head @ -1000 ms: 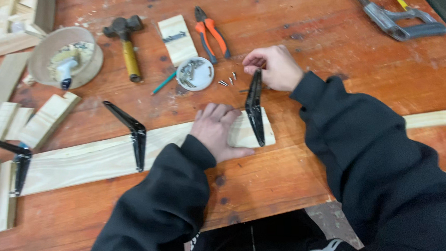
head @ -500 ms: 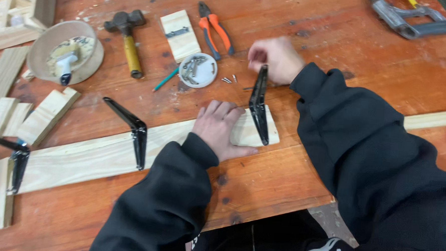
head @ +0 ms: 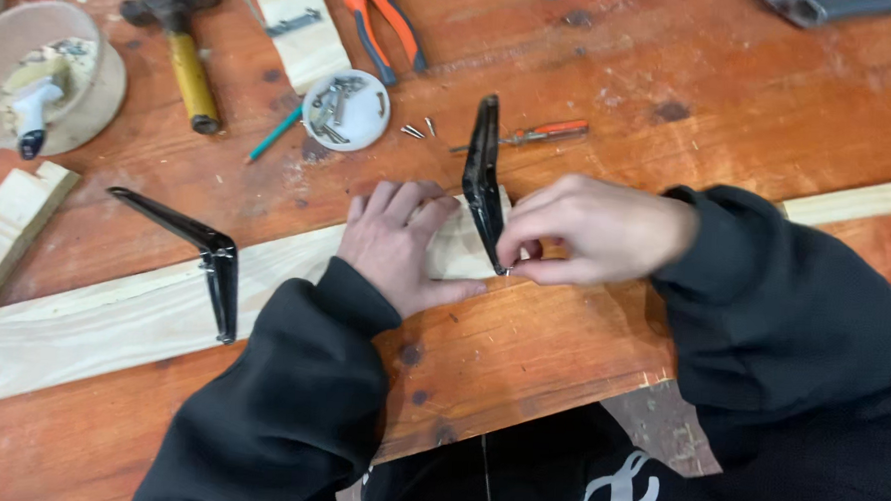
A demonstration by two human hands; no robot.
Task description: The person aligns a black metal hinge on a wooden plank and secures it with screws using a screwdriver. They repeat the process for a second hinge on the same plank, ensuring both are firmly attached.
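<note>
My left hand [head: 398,246] lies flat on the right end of a long pale wooden plank [head: 112,316], fingers spread, pressing it to the workbench. A black metal angle bracket [head: 486,177] stands across that end of the plank. My right hand [head: 592,232] pinches its fingertips together at the bracket's lower end, touching it; whatever small thing sits between the fingertips is hidden. Another black bracket [head: 200,250] is fixed further left on the plank.
A small white dish of screws [head: 346,109] and loose screws [head: 418,131] lie behind the plank, with a red-handled screwdriver [head: 541,135], orange pliers [head: 375,22], a yellow-handled hammer [head: 184,54], a teal pencil [head: 273,133], wood offcuts [head: 11,227] and a round tub [head: 42,78].
My right hand has come back from the loose screws near the dish down to the bracket's lower end. The left hand stays flat on the plank.
</note>
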